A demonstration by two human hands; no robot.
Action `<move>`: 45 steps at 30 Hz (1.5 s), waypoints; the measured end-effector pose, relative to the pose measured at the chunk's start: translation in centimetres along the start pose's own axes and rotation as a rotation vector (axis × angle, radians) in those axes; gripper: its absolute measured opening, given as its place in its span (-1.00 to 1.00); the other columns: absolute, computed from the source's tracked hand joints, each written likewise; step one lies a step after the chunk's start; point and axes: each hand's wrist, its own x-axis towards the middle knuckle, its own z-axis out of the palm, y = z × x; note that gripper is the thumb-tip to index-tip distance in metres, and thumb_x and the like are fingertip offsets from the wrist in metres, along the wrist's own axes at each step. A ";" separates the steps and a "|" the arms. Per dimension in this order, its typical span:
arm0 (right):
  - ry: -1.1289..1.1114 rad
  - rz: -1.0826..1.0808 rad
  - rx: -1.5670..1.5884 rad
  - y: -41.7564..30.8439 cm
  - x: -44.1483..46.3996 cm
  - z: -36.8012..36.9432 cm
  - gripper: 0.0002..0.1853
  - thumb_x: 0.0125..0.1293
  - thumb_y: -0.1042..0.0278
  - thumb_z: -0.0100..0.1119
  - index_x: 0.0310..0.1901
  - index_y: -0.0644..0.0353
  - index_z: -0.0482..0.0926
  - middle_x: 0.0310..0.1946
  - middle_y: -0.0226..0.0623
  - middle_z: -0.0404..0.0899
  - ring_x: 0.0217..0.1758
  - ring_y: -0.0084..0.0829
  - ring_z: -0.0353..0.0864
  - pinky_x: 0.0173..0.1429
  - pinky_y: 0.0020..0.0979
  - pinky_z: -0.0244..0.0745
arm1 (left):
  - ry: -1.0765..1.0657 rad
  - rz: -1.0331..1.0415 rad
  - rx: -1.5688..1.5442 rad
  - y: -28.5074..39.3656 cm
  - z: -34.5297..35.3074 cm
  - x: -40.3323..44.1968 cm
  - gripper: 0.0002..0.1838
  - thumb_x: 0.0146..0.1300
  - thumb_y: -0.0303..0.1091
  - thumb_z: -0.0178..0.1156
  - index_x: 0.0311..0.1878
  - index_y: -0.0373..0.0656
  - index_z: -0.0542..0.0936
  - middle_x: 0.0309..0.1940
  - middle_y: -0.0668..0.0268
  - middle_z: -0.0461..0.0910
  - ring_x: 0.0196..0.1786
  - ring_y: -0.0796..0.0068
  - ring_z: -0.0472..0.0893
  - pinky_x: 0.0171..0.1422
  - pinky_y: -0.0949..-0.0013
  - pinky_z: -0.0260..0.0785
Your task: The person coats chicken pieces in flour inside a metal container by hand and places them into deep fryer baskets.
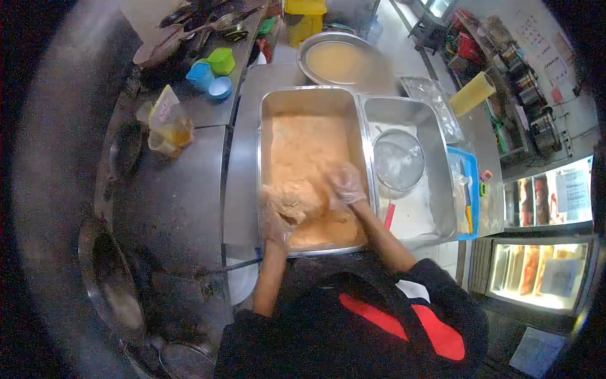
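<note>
A deep steel pan (260, 151) holds orange-tan breading flour (309, 142). Inside its near half is a large, craggy flour-coated lump (295, 197), perhaps a piece of meat; what lies under the coating is hidden. My left hand (276, 228), in a clear plastic glove, grips the lump at its near left side. To the right of the lump, over the flour, my right hand (347, 184) wears a similar glove. Motion smears its fingers, so their closure is unclear.
Right of the pan, a second steel pan (445, 189) holds a round mesh strainer (399, 160) and white powder. A basin of yellowish liquid (338, 62) stands behind. A blue tray (473, 196) is at the right; a wok (107, 284) is at the lower left.
</note>
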 end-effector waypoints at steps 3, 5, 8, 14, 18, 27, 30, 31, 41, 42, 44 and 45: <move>-0.143 -0.311 -0.592 7.0 -1.5 4.9 -0.73 0.10 0.35 0.06 -0.16 0.24 0.51 -0.34 -0.13 0.51 -0.33 -0.27 0.52 -0.28 -0.27 0.44 | -0.003 0.016 -0.054 0.3 0.3 0.2 -0.49 0.26 0.22 -0.10 -0.17 -0.07 0.48 -0.36 0.38 0.53 -0.47 0.47 0.53 -0.54 0.44 0.42; 0.206 -0.662 -0.843 8.9 -2.9 7.9 -0.71 0.00 0.38 0.13 -0.19 0.24 0.50 -0.39 -0.14 0.49 -0.41 -0.24 0.50 -0.35 -0.23 0.43 | -0.030 0.016 -0.053 0.4 0.1 0.4 -0.47 0.27 0.22 -0.11 -0.12 -0.09 0.48 -0.33 0.37 0.54 -0.42 0.45 0.56 -0.49 0.42 0.46; -0.270 -0.378 -0.541 8.1 -1.0 7.0 -0.67 -0.11 0.37 0.19 -0.24 0.23 0.46 -0.25 -0.08 0.45 -0.25 -0.17 0.48 -0.26 -0.19 0.40 | 0.038 0.050 -0.087 0.6 1.3 -0.6 -0.46 0.27 0.21 -0.12 -0.06 -0.10 0.46 -0.28 0.33 0.55 -0.31 0.41 0.58 -0.37 0.37 0.51; -0.200 -0.294 -0.242 9.0 1.0 5.9 -0.75 -0.03 0.39 0.17 -0.27 0.25 0.47 -0.34 -0.04 0.50 -0.19 -0.04 0.48 -0.13 -0.18 0.39 | 0.000 0.091 -0.056 -0.5 -2.6 -0.1 -0.46 0.28 0.18 -0.12 0.01 -0.11 0.43 -0.19 0.29 0.53 -0.18 0.36 0.56 -0.23 0.32 0.52; -0.271 -0.099 -0.441 6.4 -0.8 5.6 -0.82 0.05 0.36 0.14 -0.33 0.26 0.49 -0.36 -0.02 0.51 -0.29 -0.10 0.51 -0.19 -0.22 0.42 | -0.012 0.039 -0.002 -0.8 -4.3 -0.2 -0.39 0.29 0.13 -0.09 0.21 -0.14 0.30 0.09 0.20 0.41 0.12 0.22 0.43 0.19 0.12 0.32; 0.063 -0.117 0.774 -6.0 -2.2 -5.3 -0.57 0.06 0.21 0.32 -0.13 0.30 0.44 -0.17 -0.30 0.52 -0.26 -0.47 0.52 -0.19 -0.41 0.49 | 0.054 0.153 0.406 -2.3 -9.0 1.9 -0.38 0.23 0.26 -0.10 0.04 -0.12 0.40 -0.16 0.28 0.52 -0.19 0.39 0.54 -0.20 0.36 0.50; 0.061 0.026 0.959 -1.9 -1.2 -1.2 -0.60 0.04 0.19 0.32 -0.20 0.28 0.45 -0.24 -0.18 0.53 -0.22 -0.35 0.54 -0.15 -0.32 0.46 | -0.282 0.037 0.125 -0.8 -5.7 0.4 -0.41 0.26 0.19 -0.07 0.15 -0.08 0.33 -0.11 0.31 0.50 -0.15 0.38 0.54 -0.13 0.32 0.49; -0.041 -0.131 0.424 -2.6 -1.2 -0.5 -0.61 0.03 0.19 0.32 -0.21 0.27 0.47 -0.24 -0.13 0.53 -0.19 -0.26 0.54 -0.12 -0.31 0.45 | -0.394 -0.003 0.028 -0.3 -4.6 0.1 -0.41 0.27 0.17 -0.06 0.19 -0.06 0.30 -0.09 0.32 0.49 -0.14 0.37 0.54 -0.11 0.31 0.49; 0.139 -0.140 -0.125 1.1 0.0 -2.0 -0.67 0.02 0.16 0.25 -0.23 0.19 0.56 -0.27 -0.06 0.54 -0.16 -0.15 0.52 -0.09 -0.23 0.44 | -0.240 0.115 -0.141 -1.3 -1.5 -2.4 -0.40 0.30 0.17 -0.13 0.21 -0.09 0.30 0.01 0.20 0.45 0.00 0.26 0.49 -0.02 0.12 0.47; 0.184 -0.154 -0.251 4.0 0.7 -1.6 -0.67 0.02 0.17 0.25 -0.22 0.20 0.56 -0.25 -0.05 0.54 -0.16 -0.16 0.54 -0.11 -0.23 0.45 | -0.183 0.183 -0.034 -1.3 -1.3 -2.8 -0.39 0.30 0.18 -0.14 0.22 -0.10 0.30 0.03 0.18 0.43 0.03 0.24 0.48 0.02 0.11 0.45; -0.284 -0.016 -0.687 8.9 0.8 0.8 -0.70 0.05 0.21 0.20 -0.22 0.20 0.56 -0.28 -0.01 0.56 -0.24 -0.19 0.58 -0.24 -0.20 0.47 | -0.274 0.267 0.065 -1.2 -2.4 -2.9 -0.38 0.30 0.18 -0.15 0.23 -0.11 0.29 0.06 0.17 0.41 0.07 0.24 0.46 0.06 0.13 0.43; -0.520 0.059 -0.896 10.8 0.4 1.8 -0.72 0.07 0.23 0.17 -0.22 0.21 0.57 -0.29 0.01 0.56 -0.28 -0.20 0.60 -0.31 -0.19 0.48 | -0.266 0.272 0.094 -1.3 -3.0 -3.0 -0.38 0.30 0.17 -0.14 0.22 -0.11 0.29 0.06 0.17 0.41 0.06 0.24 0.46 0.06 0.14 0.43</move>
